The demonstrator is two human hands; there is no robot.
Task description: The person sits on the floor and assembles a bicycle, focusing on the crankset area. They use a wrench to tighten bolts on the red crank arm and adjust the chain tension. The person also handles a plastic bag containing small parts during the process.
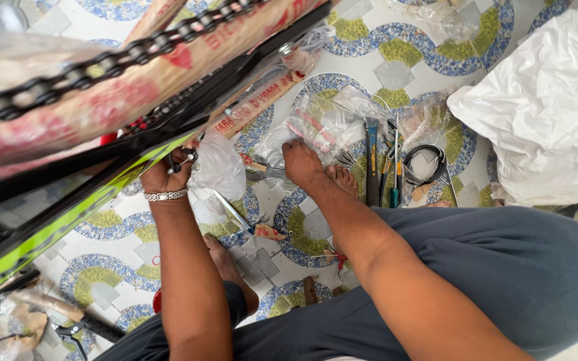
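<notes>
The left hand (163, 175) pinches a cable end at the bike frame (68, 214); the right hand (301, 162), fingers curled, reaches tools (382, 167) on the floor; hold steady.

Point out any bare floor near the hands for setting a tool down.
Bare tile shows between the left forearm and right forearm, and at top centre beside the white bag. Crowded: around the right hand, with plastic wrappers, hand tools and a coiled cable.

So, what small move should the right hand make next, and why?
Probably close the right hand on the pliers under its fingers and lift them toward the left hand, which grips a small part at the wrapped bicycle frame. The tool lies among clear plastic bags on the floor.
</notes>
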